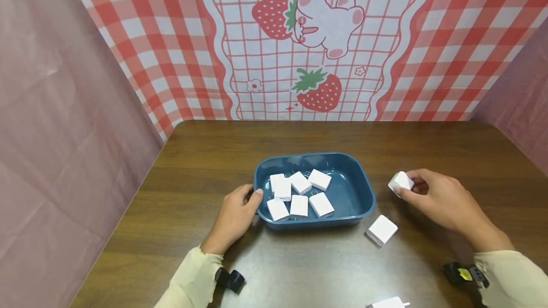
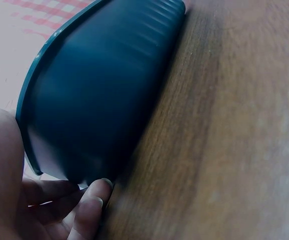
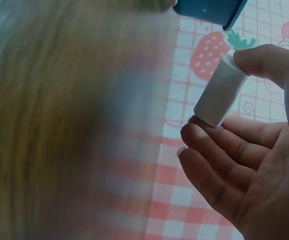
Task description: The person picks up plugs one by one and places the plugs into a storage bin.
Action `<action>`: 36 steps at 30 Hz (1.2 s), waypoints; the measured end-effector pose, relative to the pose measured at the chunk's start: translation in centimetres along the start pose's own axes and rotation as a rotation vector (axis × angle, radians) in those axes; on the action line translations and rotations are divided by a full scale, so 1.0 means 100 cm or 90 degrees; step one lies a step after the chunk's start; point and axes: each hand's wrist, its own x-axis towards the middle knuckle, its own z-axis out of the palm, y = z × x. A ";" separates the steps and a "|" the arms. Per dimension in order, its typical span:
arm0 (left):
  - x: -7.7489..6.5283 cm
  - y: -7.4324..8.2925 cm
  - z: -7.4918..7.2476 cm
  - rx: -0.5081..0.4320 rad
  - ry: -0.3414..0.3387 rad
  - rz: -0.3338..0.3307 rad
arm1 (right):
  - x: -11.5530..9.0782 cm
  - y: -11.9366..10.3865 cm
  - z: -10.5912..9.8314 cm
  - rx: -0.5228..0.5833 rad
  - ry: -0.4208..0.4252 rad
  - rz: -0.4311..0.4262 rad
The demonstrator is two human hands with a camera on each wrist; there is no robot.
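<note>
A dark blue plastic tray (image 1: 348,191) sits on the wooden table, with several white charger plugs (image 1: 299,206) lying in its left and middle part. My left hand (image 1: 234,213) grips the tray's left end, thumb at the rim and fingers low against the outer wall, as the left wrist view shows on the tray wall (image 2: 94,95). To the right of the tray, my right hand (image 1: 449,198) pinches one white charger plug (image 3: 219,92) between thumb and fingertips. In the head view this held plug (image 1: 401,182) is over the table, apart from the tray.
Another white charger plug (image 1: 382,230) lies on the table just off the tray's front right corner. One more plug (image 1: 388,303), prongs to the right, is cut off by the bottom edge of the head view. A checked strawberry cloth (image 1: 274,99) hangs behind the table (image 1: 205,156).
</note>
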 end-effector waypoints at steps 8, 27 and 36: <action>0.000 -0.001 0.000 0.004 0.001 0.000 | -0.004 -0.025 -0.005 0.029 0.016 -0.003; 0.001 -0.001 0.000 0.006 -0.004 -0.004 | -0.004 -0.067 0.000 0.089 0.028 -0.076; 0.001 -0.001 -0.001 0.004 0.001 0.004 | -0.001 -0.085 0.008 0.045 0.009 -0.127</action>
